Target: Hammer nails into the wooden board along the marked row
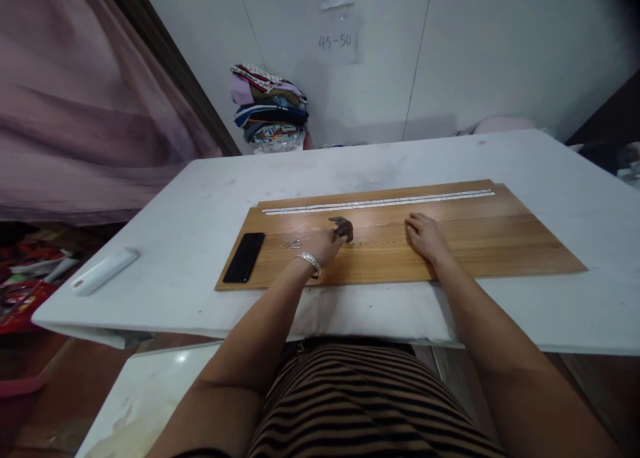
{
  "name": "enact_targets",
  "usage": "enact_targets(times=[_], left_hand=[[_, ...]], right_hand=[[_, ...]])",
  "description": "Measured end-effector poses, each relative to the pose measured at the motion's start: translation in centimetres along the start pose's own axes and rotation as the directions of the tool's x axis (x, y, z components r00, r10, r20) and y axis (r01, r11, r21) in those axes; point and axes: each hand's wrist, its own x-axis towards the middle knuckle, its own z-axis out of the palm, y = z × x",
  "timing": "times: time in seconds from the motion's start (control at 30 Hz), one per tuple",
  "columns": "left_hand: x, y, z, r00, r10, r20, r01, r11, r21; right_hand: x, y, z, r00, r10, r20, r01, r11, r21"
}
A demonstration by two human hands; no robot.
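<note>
A hammer point(344, 228) with a dark metal head is in my left hand point(323, 246), whose fingers close around it near the head. Its handle is hidden. On that wrist sits a silver bracelet. Both hands are over a wood-grain board point(500, 238). My right hand point(426, 237) rests on the board with loosely bent fingers, and nothing shows in them. A row of several small dark dots point(383, 243), nails or holes, runs between my hands. Left of the hammer lies a small pile of nails point(291, 243).
A black phone point(244, 258) lies at the board's left end. Two pale measuring strips point(380, 203) run along its far side. The white table point(165, 245) carries a white oblong object point(105, 271) at left. Folded cloths point(273, 108) are stacked by the wall.
</note>
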Motion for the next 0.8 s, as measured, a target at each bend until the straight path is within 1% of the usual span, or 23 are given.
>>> enact_targets(times=[0.13,0.27,0.5,0.67,0.8], left_hand=[[0.20,-0.08,0.24,1.000,0.029,0.005,-0.029,1.000,-0.006],[0.23,-0.16,0.42,1.000,0.014,0.006,-0.014,1.000,-0.013],[-0.10,0.04,0.07,1.000,-0.008,0.013,0.008,1.000,-0.005],[0.07,0.00,0.20,1.000,0.015,0.009,-0.015,0.999,-0.039],[0.19,-0.08,0.26,1.000,0.006,0.007,-0.006,1.000,-0.019]], right_hand=[[-0.01,-0.08,0.04,1.000,0.008,-0.002,-0.008,1.000,0.016],[0.00,-0.06,0.05,1.000,0.016,-0.005,-0.016,1.000,0.026],[0.03,0.01,-0.02,1.000,0.024,0.011,-0.024,0.999,0.031],[0.06,0.03,-0.06,1.000,0.017,0.021,-0.017,1.000,0.025],[0.04,0.09,-0.03,1.000,0.019,0.017,-0.020,1.000,0.021]])
